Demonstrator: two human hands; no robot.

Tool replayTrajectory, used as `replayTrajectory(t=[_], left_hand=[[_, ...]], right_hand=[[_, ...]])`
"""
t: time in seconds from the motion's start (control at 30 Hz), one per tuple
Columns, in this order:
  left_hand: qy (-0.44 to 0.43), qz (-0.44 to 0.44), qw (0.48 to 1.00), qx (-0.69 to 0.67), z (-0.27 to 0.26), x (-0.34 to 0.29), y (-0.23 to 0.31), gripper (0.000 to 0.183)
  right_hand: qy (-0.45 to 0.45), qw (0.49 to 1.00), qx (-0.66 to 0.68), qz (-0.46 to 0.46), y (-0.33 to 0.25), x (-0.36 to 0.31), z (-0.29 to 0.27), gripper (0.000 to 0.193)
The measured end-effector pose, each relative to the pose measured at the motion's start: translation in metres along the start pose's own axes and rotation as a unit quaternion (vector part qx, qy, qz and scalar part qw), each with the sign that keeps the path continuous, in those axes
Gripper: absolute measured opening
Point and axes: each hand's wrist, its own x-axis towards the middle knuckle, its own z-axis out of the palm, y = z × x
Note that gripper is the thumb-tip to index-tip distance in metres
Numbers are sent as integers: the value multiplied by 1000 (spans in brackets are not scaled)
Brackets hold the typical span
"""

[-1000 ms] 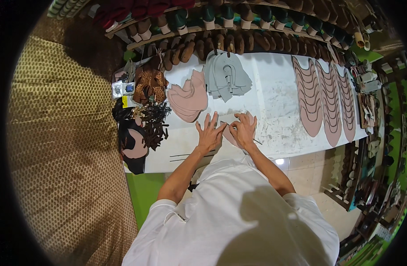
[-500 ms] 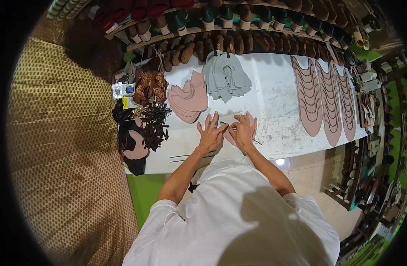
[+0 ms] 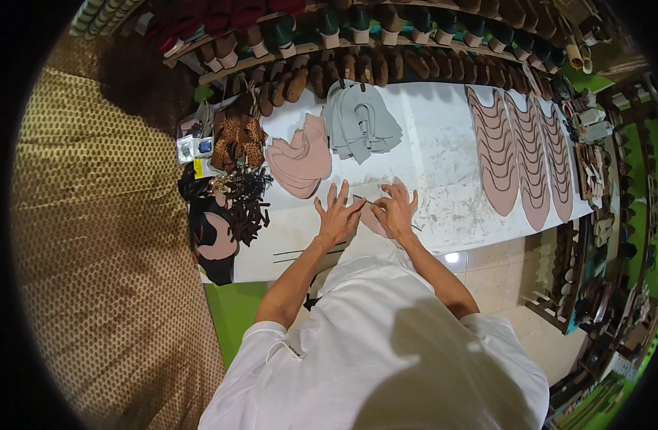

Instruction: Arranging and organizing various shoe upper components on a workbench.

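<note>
A thin dark strip (image 3: 365,200) runs between my hands above a pink leather piece (image 3: 373,221). My left hand (image 3: 338,218) pinches the strip with thumb and forefinger, its other fingers spread upward. From the right, my right hand (image 3: 395,212) also pinches at the strip, thumb and forefinger close together, its remaining fingers raised. The hand covers part of the pink piece, and a dark end (image 3: 416,228) sticks out beside it. More thin dark strips (image 3: 300,253) lie on the white table near my left forearm.
Pink pieces with dark curved edges (image 3: 527,168) lie in rows at right. Stacked pink pieces (image 3: 301,159) and grey pieces (image 3: 361,129) are at the back. Leopard-print pieces (image 3: 237,140) and small dark parts (image 3: 249,215) crowd the left. Shoe lasts (image 3: 380,69) line the shelf behind.
Both hands stay close together at the strip, with only slight finger movement. The whole view has shifted a little, moving the table's contents slightly leftward.
</note>
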Motion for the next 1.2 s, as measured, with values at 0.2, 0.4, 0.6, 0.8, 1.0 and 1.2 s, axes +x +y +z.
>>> replayTrajectory(t=[0.2,0.4,0.6,0.8,1.0,1.2], left_hand=[[5,3,1000,-6,-2,1,2,44],[24,105,988,110,-13,10,1,42],[-9,23,999,-26,-18,7,7,42],[1,52,999,9,-9,6,6,43],[1,32,999,5,-3,3,5,48],[11,23,1000,-6,-2,3,3,45]], right_hand=[[-20,1000,-23,0,-1,-3,0,14],[-24,998,-52,-25,-3,-4,4,15],[-24,997,-65,-21,-5,-5,4,15],[-19,998,-61,-23,-6,-4,3,14],[-23,999,-35,0,0,-6,3,12],[-8,999,-32,-3,2,-4,1,9]])
